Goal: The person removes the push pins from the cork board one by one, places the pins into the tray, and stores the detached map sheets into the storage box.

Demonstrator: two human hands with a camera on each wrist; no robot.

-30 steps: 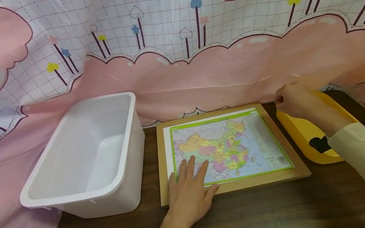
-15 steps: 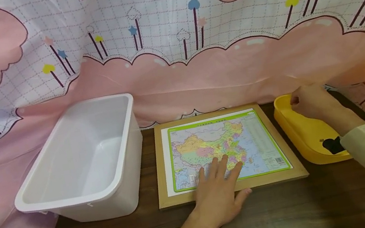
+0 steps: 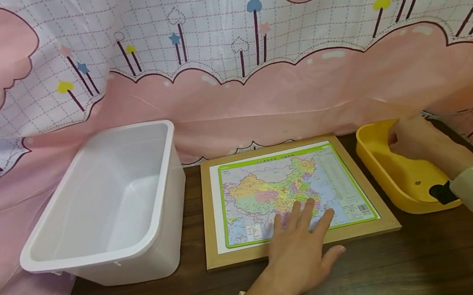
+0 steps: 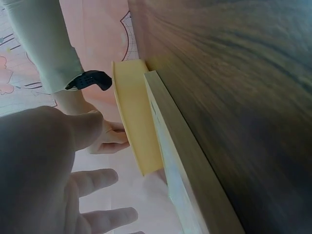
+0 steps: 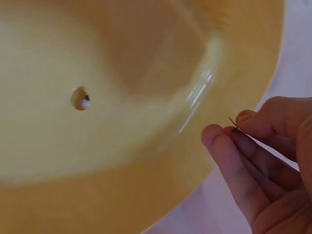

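Note:
My left hand is spread with straight fingers over the lower middle of a map with a green border. The map lies on a wood-framed board. In the left wrist view the fingers stand beside the board's face; contact is hard to tell. Over the yellow tray is my right hand. Its thumb and fingers pinch a small thumbtack, whose thin point sticks out in the right wrist view; its head is mostly hidden. A small round shiny brass-coloured piece lies in the tray.
A deep white tub stands left of the board. Behind everything hangs a pink and white patterned cloth. The dark wooden table extends in front of the board.
My left hand has slid right along the board's lower edge, from the map's left part to its middle. My right hand has shifted slightly right over the yellow tray.

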